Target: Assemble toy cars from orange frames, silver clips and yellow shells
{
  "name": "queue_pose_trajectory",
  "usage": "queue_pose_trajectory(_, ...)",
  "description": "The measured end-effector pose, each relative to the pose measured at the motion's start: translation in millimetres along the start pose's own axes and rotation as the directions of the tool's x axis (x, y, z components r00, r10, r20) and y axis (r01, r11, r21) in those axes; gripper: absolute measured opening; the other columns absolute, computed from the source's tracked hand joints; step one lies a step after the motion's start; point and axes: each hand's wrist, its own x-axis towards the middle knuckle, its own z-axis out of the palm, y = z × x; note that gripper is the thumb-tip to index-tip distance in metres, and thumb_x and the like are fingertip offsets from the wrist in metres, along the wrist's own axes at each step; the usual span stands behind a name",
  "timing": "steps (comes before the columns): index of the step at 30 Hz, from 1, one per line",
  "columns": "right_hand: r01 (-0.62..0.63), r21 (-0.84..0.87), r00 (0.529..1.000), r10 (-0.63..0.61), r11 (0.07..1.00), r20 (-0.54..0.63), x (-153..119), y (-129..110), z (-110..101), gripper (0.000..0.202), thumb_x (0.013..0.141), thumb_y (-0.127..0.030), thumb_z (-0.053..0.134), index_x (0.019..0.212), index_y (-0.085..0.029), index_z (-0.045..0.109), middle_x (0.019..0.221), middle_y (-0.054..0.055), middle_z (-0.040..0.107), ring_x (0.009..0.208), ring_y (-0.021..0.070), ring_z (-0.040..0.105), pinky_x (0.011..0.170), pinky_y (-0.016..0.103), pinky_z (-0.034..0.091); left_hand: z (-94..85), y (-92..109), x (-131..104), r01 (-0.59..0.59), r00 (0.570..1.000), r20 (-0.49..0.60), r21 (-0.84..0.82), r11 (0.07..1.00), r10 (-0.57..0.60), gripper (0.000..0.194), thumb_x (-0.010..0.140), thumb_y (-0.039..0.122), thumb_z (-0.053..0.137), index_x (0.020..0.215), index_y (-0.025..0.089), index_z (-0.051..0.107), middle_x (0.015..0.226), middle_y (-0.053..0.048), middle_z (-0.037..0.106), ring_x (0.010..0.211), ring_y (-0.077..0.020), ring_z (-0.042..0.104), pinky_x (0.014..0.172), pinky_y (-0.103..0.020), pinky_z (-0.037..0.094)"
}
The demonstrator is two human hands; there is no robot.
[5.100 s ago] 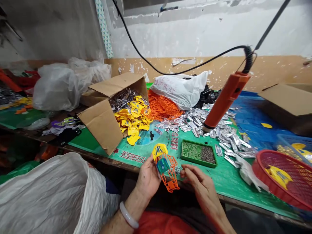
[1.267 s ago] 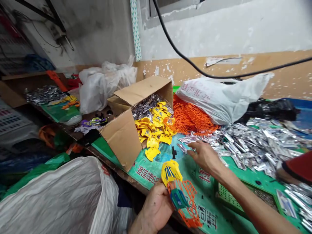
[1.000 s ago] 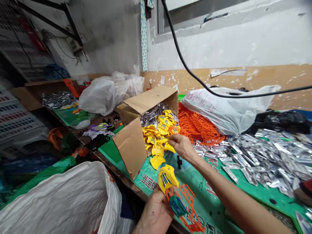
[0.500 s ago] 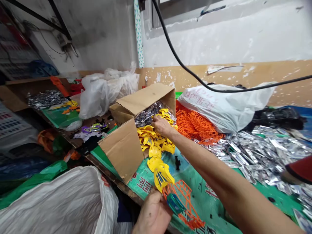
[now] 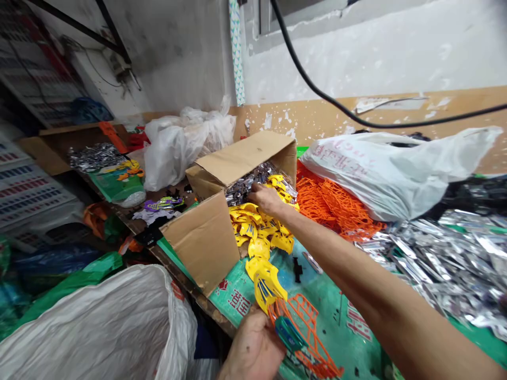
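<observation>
A: What writing can you read?

B: Red characters run along the green mat (image 5: 336,295) on the bench, upside down from here and cut off by the toy. The white bag (image 5: 396,169) on the right also carries red print, too faint to read.

A: Start with the big things, then.

B: A large white sack (image 5: 99,327) fills the lower left, below the bench edge. The carton (image 5: 237,163) lies on its side, mouth open toward the mat, spilling yellow shells (image 5: 257,227) and silver packets. Orange frames (image 5: 332,203) are heaped between carton and white bag. More foil packets (image 5: 443,258) cover the right side.

A: And the hands?

B: The right hand (image 5: 265,198) reaches into the carton's mouth, fingers curled down on the parts there; whether its grip has closed on one, I cannot tell. Its forearm crosses the mat and hides part of the print. The left hand (image 5: 253,351), at the bottom edge, has its grip closed around the toy (image 5: 291,330): orange frame, teal block, yellow shell on top.
</observation>
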Motion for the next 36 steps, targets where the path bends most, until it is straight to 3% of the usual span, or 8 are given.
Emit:
queue_pose_trajectory(4, -0.044, 0.319, 0.987, 0.091, 0.947, -0.131, -1.7, 2.2, -4.3, 0.031, 0.09, -0.032, 0.055, 0.116, -0.016, 0.056, 0.12, 0.009, 0.057, 0.103, 0.0207, 0.059, 0.086, 0.042, 0.051, 2.8, 9.8, 10.9, -0.07, 0.998, -0.003, -0.031, 0.997, 0.07, 0.016, 0.069, 0.004, 0.056, 0.074, 0.01, 0.069, 0.073, -0.007, 0.07, 0.086, -0.0244, 0.066, 0.09, -0.04, 0.046)
queue_pose_trajectory(8, -0.057, 0.633, 0.974, 0.184, 0.772, -0.136, -22.7, -3.1, -21.1, 0.027, 0.089, -0.032, 0.052, 0.108, -0.014, 0.059, 0.105, 0.007, 0.064, 0.089, 0.0172, 0.062, 0.076, 0.035, 0.052, 3.5, 21.4, 16.8, -0.179, 0.984, -0.032, -0.055, 0.982, 0.178, 0.031, 0.068, 0.0, 0.055, 0.092, 0.011, 0.07, 0.075, -0.006, 0.071, 0.084, -0.0226, 0.067, 0.09, -0.039, 0.048)
queue_pose_trajectory(18, -0.264, 0.924, 0.937, 0.303, 0.277, 0.177, -182.4, -37.7, -62.2, 0.033, 0.069, -0.036, 0.068, 0.096, -0.018, 0.059, 0.068, -0.003, 0.056, 0.055, 0.0096, 0.051, 0.052, 0.025, 0.043, 10.4, 6.9, 16.2, -0.185, 0.983, -0.001, -0.038, 0.982, 0.185, 0.046, 0.064, -0.005, 0.052, 0.104, 0.013, 0.068, 0.083, -0.004, 0.073, 0.08, -0.0199, 0.067, 0.086, -0.035, 0.051)
queue_pose_trajectory(22, -0.316, 0.944, 0.87, 0.425, 0.093, 0.25, -237.7, -47.6, -66.8, 0.035, 0.065, -0.031, 0.074, 0.095, -0.02, 0.061, 0.064, -0.005, 0.056, 0.052, 0.0087, 0.048, 0.05, 0.023, 0.039, 21.0, -13.4, 15.7, -0.133, 0.986, 0.101, 0.003, 0.991, 0.132, 0.047, 0.062, -0.004, 0.054, 0.104, 0.012, 0.068, 0.085, -0.004, 0.073, 0.082, -0.0198, 0.066, 0.086, -0.035, 0.05)
queue_pose_trajectory(27, -0.303, 0.952, 0.803, 0.549, 0.045, 0.23, -282.3, -50.9, -68.3, 0.053, 0.064, -0.025, 0.075, 0.114, -0.022, 0.058, 0.062, -0.007, 0.054, 0.05, 0.0085, 0.049, 0.048, 0.023, 0.041, 26.7, -34.2, 8.8, -0.062, 0.992, 0.111, 0.063, 0.996, 0.055, 0.045, 0.059, -0.003, 0.055, 0.099, 0.011, 0.069, 0.081, -0.004, 0.073, 0.077, -0.0192, 0.066, 0.084, -0.035, 0.05)
queue_pose_trajectory(30, -0.278, 0.96, 0.744, 0.64, 0.033, 0.193, -299.4, -53.1, -68.3, 0.044, 0.06, -0.026, 0.078, 0.101, -0.021, 0.063, 0.062, -0.006, 0.057, 0.049, 0.0098, 0.053, 0.049, 0.024, 0.044, 26.5, -41.8, 4.6, -0.063, 0.986, 0.162, 0.087, 0.994, 0.048, 0.042, 0.061, -0.001, 0.056, 0.098, 0.012, 0.069, 0.081, -0.004, 0.073, 0.084, -0.0219, 0.066, 0.085, -0.037, 0.05)
queue_pose_trajectory(33, -0.181, 0.983, 0.641, 0.759, 0.004, 0.115, -309.3, -61.4, -63.7, 0.032, 0.055, -0.027, 0.082, 0.079, -0.02, 0.062, 0.061, -0.004, 0.061, 0.052, 0.0126, 0.06, 0.055, 0.026, 0.046, 28.4, -46.5, 2.4, -0.077, 0.981, 0.182, 0.086, 0.993, 0.06, 0.041, 0.061, -0.001, 0.057, 0.097, 0.012, 0.069, 0.084, -0.005, 0.073, 0.088, -0.0229, 0.066, 0.087, -0.037, 0.049)
queue_pose_trajectory(36, -0.056, 0.998, 0.486, 0.872, -0.033, 0.056, -312.7, -75.4, -51.9, 0.033, 0.049, -0.03, 0.085, 0.067, -0.019, 0.059, 0.063, -0.003, 0.063, 0.058, 0.0136, 0.06, 0.058, 0.027, 0.047, 31.7, -49.7, 1.8, -0.123, 0.98, 0.167, 0.09, 0.988, 0.106, 0.039, 0.061, -0.001, 0.059, 0.096, 0.013, 0.07, 0.087, -0.005, 0.073, 0.092, -0.0235, 0.065, 0.089, -0.037, 0.048)
